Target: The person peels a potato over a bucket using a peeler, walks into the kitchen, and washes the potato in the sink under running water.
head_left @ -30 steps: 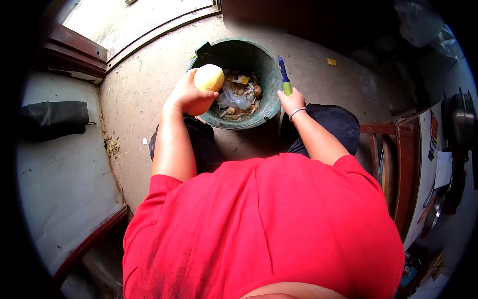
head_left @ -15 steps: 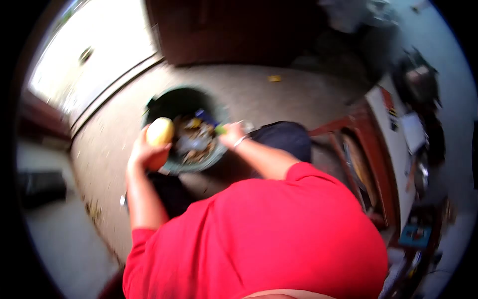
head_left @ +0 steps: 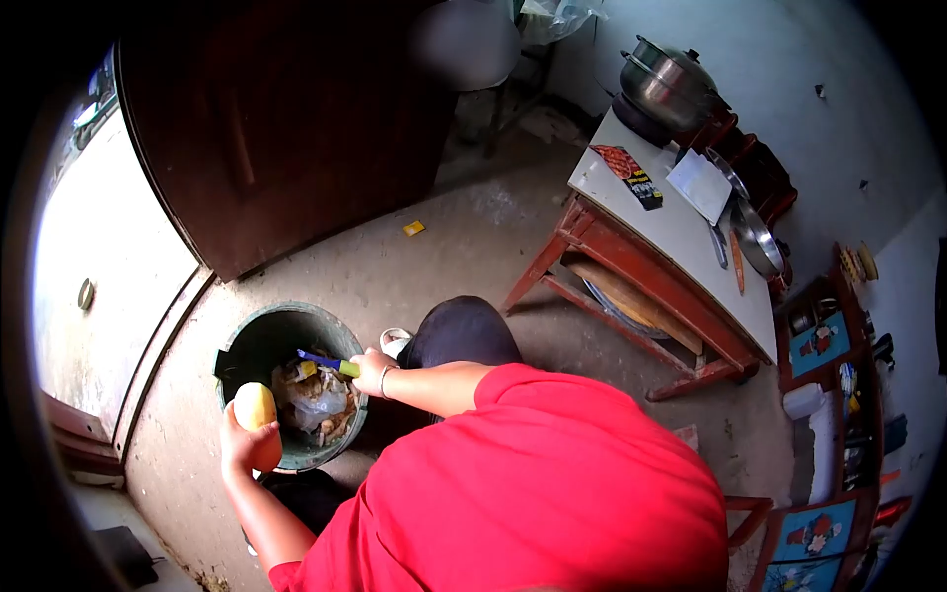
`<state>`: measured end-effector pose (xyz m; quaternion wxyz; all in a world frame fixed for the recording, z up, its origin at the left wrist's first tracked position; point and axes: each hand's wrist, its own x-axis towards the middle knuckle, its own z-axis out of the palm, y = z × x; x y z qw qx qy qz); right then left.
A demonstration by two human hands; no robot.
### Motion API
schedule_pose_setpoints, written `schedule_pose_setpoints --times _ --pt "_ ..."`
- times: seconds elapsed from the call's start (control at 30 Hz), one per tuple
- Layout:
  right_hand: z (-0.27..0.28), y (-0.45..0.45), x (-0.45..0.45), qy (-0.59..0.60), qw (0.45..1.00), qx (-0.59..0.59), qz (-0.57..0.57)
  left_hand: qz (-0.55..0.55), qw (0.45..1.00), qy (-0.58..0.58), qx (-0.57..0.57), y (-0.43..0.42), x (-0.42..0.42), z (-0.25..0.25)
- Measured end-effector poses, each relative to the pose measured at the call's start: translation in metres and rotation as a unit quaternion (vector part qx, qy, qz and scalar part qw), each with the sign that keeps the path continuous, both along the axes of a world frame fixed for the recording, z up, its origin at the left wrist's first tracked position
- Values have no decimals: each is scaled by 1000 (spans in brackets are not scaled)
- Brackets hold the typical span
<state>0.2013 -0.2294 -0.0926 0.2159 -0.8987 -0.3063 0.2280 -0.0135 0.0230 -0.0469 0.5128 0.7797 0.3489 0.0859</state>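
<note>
My left hand point(head_left: 240, 446) is closed around an oblong squash or large fruit point(head_left: 254, 407), held upright at the near left rim of a dark green bin point(head_left: 330, 318). Its top is pale yellow and its lower part more orange. In my right hand point(head_left: 372, 372) is a peeler-like tool point(head_left: 333, 363) with a blue head and a yellow-green handle, pointing left over the bin. A gap separates the tool from the squash or fruit. Scraps and a clear plastic bag point(head_left: 321, 403) lie inside the bin.
A red-framed table point(head_left: 631, 266) at the right bears a steel pot point(head_left: 671, 84), papers, a knife point(head_left: 718, 247) and pans. A dark door point(head_left: 247, 148) stands at the back left beside a bright doorway. A yellow packet point(head_left: 413, 228) lies on the floor.
The view has swung right and sharpened, so the bin and hands appear lower and further left. Both hands keep their holds; the tool still points over the bin.
</note>
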Motion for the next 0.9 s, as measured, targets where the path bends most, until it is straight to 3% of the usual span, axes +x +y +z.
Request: schedule_pose_setpoints --times 0.2,0.37,0.5,0.9 --pt "14 -4 -15 77 992 12 -98 5 1000 -9 -18 -4 -3 8" --pt "15 -2 -16 83 992 -14 -98 4 999 -16 -28 -1 -1 -3" --pt "-4 -1 -16 30 995 10 -95 7 998 -22 -65 -14 1 21" --pt "0 -1 -8 95 993 18 -68 5 999 15 -28 -8 -1 11"
